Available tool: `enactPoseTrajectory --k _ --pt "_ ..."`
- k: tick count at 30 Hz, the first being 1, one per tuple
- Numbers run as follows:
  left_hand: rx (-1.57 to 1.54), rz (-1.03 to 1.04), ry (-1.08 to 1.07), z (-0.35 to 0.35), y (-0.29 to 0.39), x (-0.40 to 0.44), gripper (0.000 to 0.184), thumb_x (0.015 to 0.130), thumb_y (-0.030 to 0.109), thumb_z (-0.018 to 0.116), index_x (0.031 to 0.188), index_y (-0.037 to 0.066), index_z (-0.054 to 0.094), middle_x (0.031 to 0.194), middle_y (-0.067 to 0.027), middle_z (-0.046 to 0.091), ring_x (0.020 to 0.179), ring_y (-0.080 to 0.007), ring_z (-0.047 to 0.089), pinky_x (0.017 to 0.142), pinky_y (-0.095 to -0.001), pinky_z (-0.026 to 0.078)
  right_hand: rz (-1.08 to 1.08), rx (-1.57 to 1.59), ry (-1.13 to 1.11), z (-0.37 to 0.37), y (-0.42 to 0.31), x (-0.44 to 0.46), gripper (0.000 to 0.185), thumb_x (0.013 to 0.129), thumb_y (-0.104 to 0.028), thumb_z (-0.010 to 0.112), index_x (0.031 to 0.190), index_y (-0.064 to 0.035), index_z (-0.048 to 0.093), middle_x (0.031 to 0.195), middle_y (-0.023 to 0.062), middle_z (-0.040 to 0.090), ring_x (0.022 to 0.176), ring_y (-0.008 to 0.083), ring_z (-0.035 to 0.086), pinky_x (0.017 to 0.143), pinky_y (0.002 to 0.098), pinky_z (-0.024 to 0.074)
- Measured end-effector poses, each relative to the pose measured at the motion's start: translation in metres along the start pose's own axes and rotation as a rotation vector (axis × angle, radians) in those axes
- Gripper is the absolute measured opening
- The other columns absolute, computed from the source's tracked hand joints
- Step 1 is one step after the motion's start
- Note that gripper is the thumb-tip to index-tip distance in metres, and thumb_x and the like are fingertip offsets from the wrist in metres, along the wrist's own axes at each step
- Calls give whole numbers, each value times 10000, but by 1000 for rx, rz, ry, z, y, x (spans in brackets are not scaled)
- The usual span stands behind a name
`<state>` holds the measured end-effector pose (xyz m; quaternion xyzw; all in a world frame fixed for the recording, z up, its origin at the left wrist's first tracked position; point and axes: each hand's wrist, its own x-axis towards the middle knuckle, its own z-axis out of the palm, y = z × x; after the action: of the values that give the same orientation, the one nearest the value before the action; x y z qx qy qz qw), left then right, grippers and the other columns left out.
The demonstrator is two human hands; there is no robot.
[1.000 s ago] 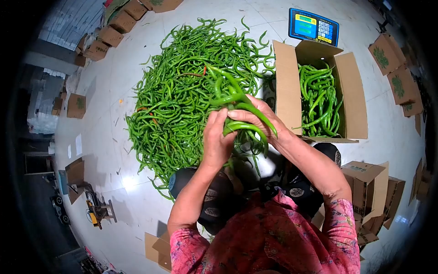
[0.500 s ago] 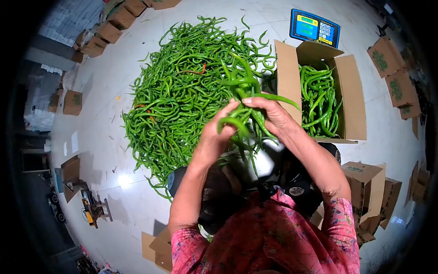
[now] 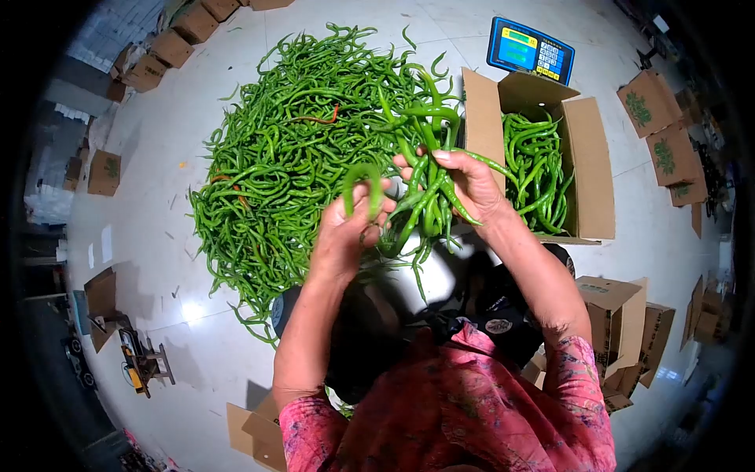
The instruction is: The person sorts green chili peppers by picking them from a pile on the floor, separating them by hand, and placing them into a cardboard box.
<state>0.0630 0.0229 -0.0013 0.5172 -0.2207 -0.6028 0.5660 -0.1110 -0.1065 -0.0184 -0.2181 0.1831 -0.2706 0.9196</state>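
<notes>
My right hand [image 3: 470, 179] is closed round a loose bunch of long green chili peppers [image 3: 429, 197], their tips sticking out on all sides. To its left, my left hand [image 3: 351, 232] pinches a single curled green pepper [image 3: 360, 175], slightly smeared by motion. A gap separates the two hands. Behind them a broad heap of green chili peppers [image 3: 275, 157] covers the floor, with a red pepper [image 3: 322, 118] lying on top. Right of my right hand, an open cardboard box [image 3: 594, 169] holds more green peppers [image 3: 539, 173].
A blue scale display [image 3: 531, 51] stands behind the box. Folded cartons [image 3: 621, 322] are stacked near my right elbow. More cardboard boxes line the left wall [image 3: 173, 47] and the right side [image 3: 661, 126]. A small yellow-black device [image 3: 138, 362] stands on the floor at left.
My left hand has come away from the bunch, moving left and down with the curled pepper. My right hand still grips the bunch. The whole view has shifted slightly.
</notes>
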Motion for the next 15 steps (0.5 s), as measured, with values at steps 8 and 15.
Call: enactPoseTrajectory --k 8,15 --pt "-264 83 -92 -1 -2 8 361 982 207 479 1248 -34 519 970 -53 623 814 -113 562 670 -207 415 42 -14 -35 -4 2 -2 462 860 -140 602 1270 43 490 1245 218 579 1100 280 608 938 390 486" --pt "-341 150 -86 -10 -8 12 222 952 106 545 1131 -27 547 902 -76 594 788 -139 559 694 -245 462 35 -34 -84 -7 2 -2 577 868 -177 581 1355 80 409 1263 220 575 1073 255 627 882 360 530"
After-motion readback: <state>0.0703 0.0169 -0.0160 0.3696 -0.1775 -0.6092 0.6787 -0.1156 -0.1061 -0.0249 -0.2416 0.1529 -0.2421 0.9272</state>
